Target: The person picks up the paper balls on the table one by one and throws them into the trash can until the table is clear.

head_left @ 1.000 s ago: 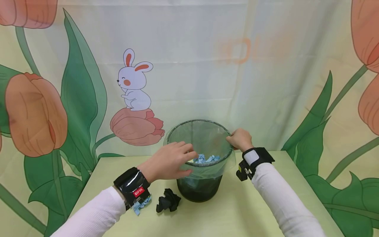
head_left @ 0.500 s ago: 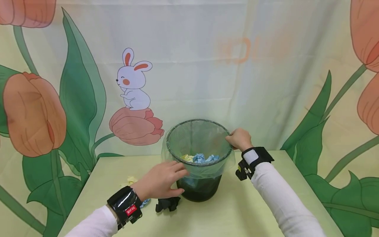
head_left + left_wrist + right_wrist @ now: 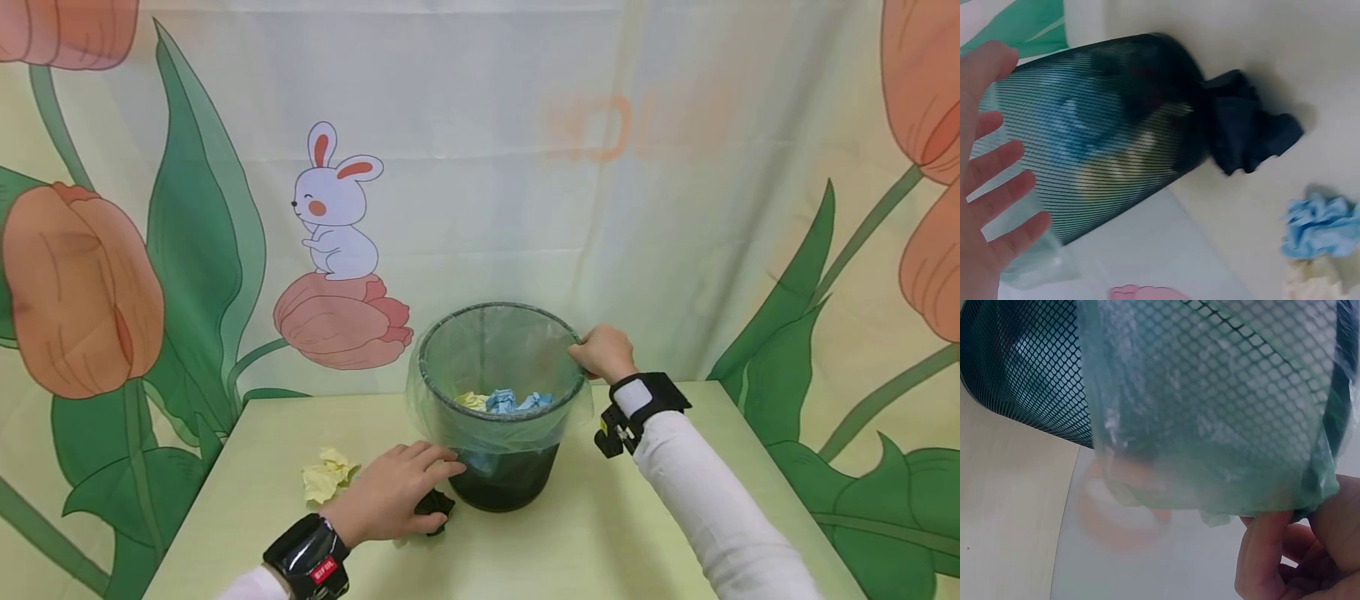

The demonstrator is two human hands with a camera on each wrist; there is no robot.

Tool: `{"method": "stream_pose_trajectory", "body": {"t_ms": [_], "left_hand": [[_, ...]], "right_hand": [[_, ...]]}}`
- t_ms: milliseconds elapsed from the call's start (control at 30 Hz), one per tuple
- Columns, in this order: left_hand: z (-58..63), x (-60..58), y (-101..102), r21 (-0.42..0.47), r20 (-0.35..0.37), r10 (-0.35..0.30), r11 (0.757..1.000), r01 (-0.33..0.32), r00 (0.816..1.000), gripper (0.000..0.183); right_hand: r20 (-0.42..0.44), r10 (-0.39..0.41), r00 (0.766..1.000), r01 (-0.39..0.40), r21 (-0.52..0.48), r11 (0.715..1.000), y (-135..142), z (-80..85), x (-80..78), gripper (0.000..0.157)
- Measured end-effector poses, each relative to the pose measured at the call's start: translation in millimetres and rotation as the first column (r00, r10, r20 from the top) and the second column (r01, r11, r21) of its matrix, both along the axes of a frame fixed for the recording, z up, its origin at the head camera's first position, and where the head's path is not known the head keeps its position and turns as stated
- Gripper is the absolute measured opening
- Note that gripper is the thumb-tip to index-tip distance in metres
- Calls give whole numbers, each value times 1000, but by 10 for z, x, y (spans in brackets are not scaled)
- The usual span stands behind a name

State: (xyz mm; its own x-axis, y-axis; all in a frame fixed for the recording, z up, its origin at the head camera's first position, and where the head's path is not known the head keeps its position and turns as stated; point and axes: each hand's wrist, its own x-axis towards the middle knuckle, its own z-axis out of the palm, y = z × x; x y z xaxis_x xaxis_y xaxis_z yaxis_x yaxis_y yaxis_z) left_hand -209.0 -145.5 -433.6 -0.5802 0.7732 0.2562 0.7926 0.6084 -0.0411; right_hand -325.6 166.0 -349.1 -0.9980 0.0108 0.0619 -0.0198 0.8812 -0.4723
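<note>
A black mesh wastebasket (image 3: 517, 479) with a translucent green liner (image 3: 491, 429) stands upright on the table. My right hand (image 3: 606, 353) pinches its rim and the liner on the right side; in the right wrist view the thumb and fingers (image 3: 1266, 550) close on the lined edge. My left hand (image 3: 397, 493), fingers spread and relaxed and holding nothing, hovers low over a crumpled black paper ball (image 3: 435, 510), partly hiding it. In the left wrist view this black paper ball (image 3: 1244, 122) lies close by the basket's base. Blue paper balls (image 3: 501, 402) and yellow paper (image 3: 472, 402) lie inside the basket.
A crumpled yellow paper ball (image 3: 327, 475) lies on the table left of the basket. Close to it, a blue paper ball (image 3: 1321, 226) is mostly hidden by the left hand in the head view. A printed curtain (image 3: 675, 208) hangs behind the table (image 3: 660, 542).
My left hand has moved from the basket's rim down and to the left, over the black paper ball. The yellow ball on the table has come into sight. The right hand keeps its grip on the rim.
</note>
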Motion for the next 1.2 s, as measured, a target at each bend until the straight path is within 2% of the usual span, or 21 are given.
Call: {"method": "stream_pose_trajectory", "body": {"t_ms": [167, 367, 567, 800, 933, 1200], "left_hand": [[-203, -4, -41, -40, 21, 41, 998, -40, 999, 59], [-424, -46, -106, -12, 6, 61, 998, -61, 998, 62], [-665, -110, -155, 10, 44, 110, 994, -110, 993, 66], [-920, -179, -144, -16, 92, 178, 984, -177, 980, 66], [-1024, -201, -130, 8, 121, 204, 978, -207, 971, 64], [-1241, -271, -107, 47, 207, 266, 959, -281, 942, 65]], "right_hand": [[-5, -3, 1000, 3, -8, 1000, 2, -2, 6, 47], [-13, 1, 1000, -1, -7, 1000, -1, 5, 21, 47], [-20, 3, 1000, -3, -10, 1000, -2, 18, 38, 48], [-22, -4, 1000, 4, -11, 1000, -3, 21, 33, 48], [-22, -5, 1000, 5, -11, 1000, -10, 16, 31, 47], [-26, -11, 1000, 10, -21, 1000, 3, -8, 19, 47]]}}
